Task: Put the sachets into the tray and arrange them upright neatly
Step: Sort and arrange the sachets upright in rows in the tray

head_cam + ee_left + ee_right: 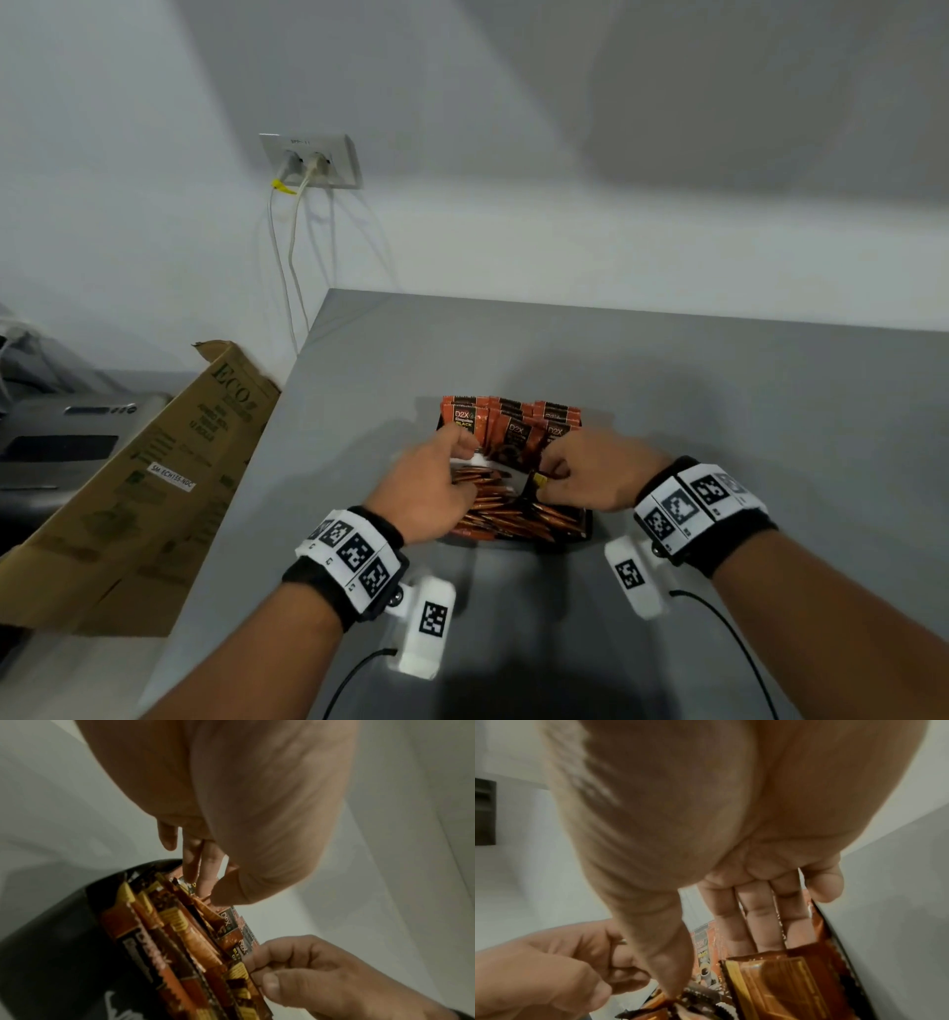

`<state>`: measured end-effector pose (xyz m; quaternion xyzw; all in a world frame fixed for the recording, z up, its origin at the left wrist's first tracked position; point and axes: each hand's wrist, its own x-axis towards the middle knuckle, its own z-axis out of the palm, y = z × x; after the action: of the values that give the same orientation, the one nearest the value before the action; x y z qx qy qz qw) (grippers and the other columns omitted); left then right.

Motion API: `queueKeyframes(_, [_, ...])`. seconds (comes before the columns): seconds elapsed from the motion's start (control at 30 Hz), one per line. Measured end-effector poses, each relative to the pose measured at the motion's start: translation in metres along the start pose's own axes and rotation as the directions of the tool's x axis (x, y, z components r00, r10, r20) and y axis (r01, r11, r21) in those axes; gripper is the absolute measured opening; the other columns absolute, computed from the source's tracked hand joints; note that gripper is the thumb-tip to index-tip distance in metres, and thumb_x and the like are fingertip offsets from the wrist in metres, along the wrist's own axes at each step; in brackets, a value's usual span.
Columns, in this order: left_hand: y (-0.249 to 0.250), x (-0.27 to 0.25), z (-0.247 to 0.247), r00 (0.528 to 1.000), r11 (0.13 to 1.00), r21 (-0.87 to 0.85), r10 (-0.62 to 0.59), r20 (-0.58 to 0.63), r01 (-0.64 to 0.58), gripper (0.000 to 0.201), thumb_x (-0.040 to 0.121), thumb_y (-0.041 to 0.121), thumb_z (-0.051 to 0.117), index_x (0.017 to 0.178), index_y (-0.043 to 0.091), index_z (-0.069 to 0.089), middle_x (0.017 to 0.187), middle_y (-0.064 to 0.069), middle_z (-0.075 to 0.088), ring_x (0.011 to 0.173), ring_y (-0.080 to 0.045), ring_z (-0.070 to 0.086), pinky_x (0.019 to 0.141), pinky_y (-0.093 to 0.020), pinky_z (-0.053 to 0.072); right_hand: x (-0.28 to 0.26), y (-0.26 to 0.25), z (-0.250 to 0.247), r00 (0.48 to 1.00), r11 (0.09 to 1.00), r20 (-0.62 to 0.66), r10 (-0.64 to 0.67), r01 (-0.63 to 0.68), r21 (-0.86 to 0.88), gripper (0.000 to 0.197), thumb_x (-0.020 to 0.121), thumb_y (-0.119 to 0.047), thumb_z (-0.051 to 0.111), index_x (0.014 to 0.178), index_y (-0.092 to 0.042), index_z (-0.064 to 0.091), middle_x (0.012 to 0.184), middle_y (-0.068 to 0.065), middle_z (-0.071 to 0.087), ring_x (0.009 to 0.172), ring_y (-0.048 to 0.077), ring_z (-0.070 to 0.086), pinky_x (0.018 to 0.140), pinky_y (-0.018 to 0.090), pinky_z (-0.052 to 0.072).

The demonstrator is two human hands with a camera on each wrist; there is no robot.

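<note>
A black tray (588, 524) on the grey table (719, 411) holds many orange sachets. Several sachets (513, 419) stand upright at the tray's back, and a front row (513, 514) shows edge-on. My left hand (436, 480) pinches the left end of a sachet (500, 468) over the tray's middle, while my right hand (585, 473) pinches its right end. In the left wrist view my left fingers (203, 882) reach into the sachet tops (231, 925) above the tray (64, 943). In the right wrist view my right fingers (757, 923) lie behind a sachet (777, 983).
A brown cardboard box (138, 488) leans against the table's left edge, with a grey device (61, 442) behind it. A wall socket (310, 162) with two cables sits above the table's far left corner. Bare table lies right of and behind the tray.
</note>
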<state>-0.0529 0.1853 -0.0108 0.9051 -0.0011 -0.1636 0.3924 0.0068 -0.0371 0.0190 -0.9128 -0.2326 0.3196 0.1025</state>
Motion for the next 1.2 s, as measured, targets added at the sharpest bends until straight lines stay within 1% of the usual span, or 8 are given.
queueKeyframes(0.13, [0.003,0.004,0.004,0.999,0.995,0.096,-0.001,0.052,-0.004,0.048,0.083,0.020,0.060,0.127,0.032,0.045,0.127,0.011,0.058,0.113,-0.012,0.058,0.095,-0.034,0.052,0.000,0.003,0.007,1.000,0.999,-0.024,-0.013,0.014,0.045,0.037,0.083,-0.045,0.071,0.113,-0.023,0.070,0.105,-0.004,0.069,0.094,0.015,0.065,0.083,0.033,0.056])
queueKeyframes(0.37, [0.001,0.007,0.007,0.996,0.995,0.089,0.026,0.084,-0.034,0.046,0.088,0.020,0.063,0.127,0.031,0.043,0.118,0.015,0.056,0.091,-0.003,0.062,0.068,-0.016,0.050,0.000,0.007,0.017,0.998,0.995,-0.051,-0.039,0.043,0.090,0.040,0.084,-0.043,0.072,0.118,-0.022,0.066,0.109,-0.004,0.067,0.096,0.013,0.064,0.069,0.019,0.046])
queueKeyframes(0.6, [-0.003,0.010,0.010,0.997,0.992,0.117,0.042,0.058,-0.048,0.041,0.083,0.030,0.060,0.122,0.034,0.049,0.108,0.015,0.063,0.093,-0.005,0.062,0.092,-0.035,0.053,0.005,0.011,0.029,0.987,1.000,-0.160,-0.025,0.025,-0.002,0.020,0.088,-0.028,0.065,0.108,-0.024,0.065,0.098,-0.004,0.066,0.083,0.013,0.062,0.063,0.020,0.045])
queueKeyframes(0.7, [-0.004,0.015,0.013,0.996,0.984,0.173,0.040,0.077,-0.052,0.039,0.081,0.038,0.052,0.120,0.035,0.050,0.097,0.018,0.064,0.089,-0.002,0.059,0.108,-0.046,0.039,0.004,0.010,0.032,0.975,0.999,-0.219,-0.038,0.036,-0.014,0.015,0.091,-0.027,0.063,0.106,-0.026,0.065,0.098,-0.005,0.066,0.083,0.013,0.062,0.067,0.023,0.048])
queueKeyframes(0.77, [-0.006,0.018,0.015,0.995,0.971,0.231,0.043,0.085,-0.062,0.036,0.083,0.040,0.049,0.119,0.034,0.051,0.102,0.017,0.065,0.092,-0.003,0.058,0.114,-0.048,0.027,0.001,0.010,0.028,0.960,0.998,-0.274,-0.053,0.057,0.006,0.016,0.090,-0.030,0.063,0.106,-0.028,0.065,0.096,-0.008,0.066,0.083,0.012,0.064,0.074,0.028,0.055])
queueKeyframes(1.0, [-0.004,0.019,0.017,0.994,0.952,0.299,0.028,0.104,-0.058,0.046,0.081,0.046,0.045,0.124,0.031,0.051,0.126,0.010,0.059,0.114,-0.011,0.054,0.119,-0.051,0.013,-0.011,0.017,0.011,0.939,0.980,-0.345,-0.005,0.073,0.184,0.017,0.086,-0.024,0.069,0.102,-0.022,0.065,0.095,-0.003,0.067,0.083,0.011,0.066,0.076,0.033,0.059])
queueKeyframes(1.13, [-0.007,0.020,0.016,0.996,0.961,0.271,0.026,0.080,-0.047,0.042,0.081,0.051,0.047,0.120,0.037,0.052,0.120,0.017,0.060,0.109,-0.006,0.054,0.119,-0.051,0.012,-0.015,0.020,0.009,0.924,0.921,-0.380,0.041,0.113,0.373,0.017,0.089,-0.019,0.069,0.105,-0.021,0.063,0.094,-0.008,0.068,0.083,0.002,0.066,0.072,0.021,0.057])
queueKeyframes(1.2, [-0.004,0.020,0.014,0.998,0.978,0.201,0.052,0.035,-0.058,0.045,0.082,0.060,0.049,0.121,0.039,0.052,0.120,0.021,0.059,0.111,-0.004,0.054,0.120,-0.047,0.014,-0.014,0.020,0.010,0.911,0.889,-0.407,0.063,0.134,0.437,0.018,0.089,-0.020,0.070,0.105,-0.023,0.062,0.093,-0.007,0.071,0.084,0.004,0.069,0.078,0.028,0.059])
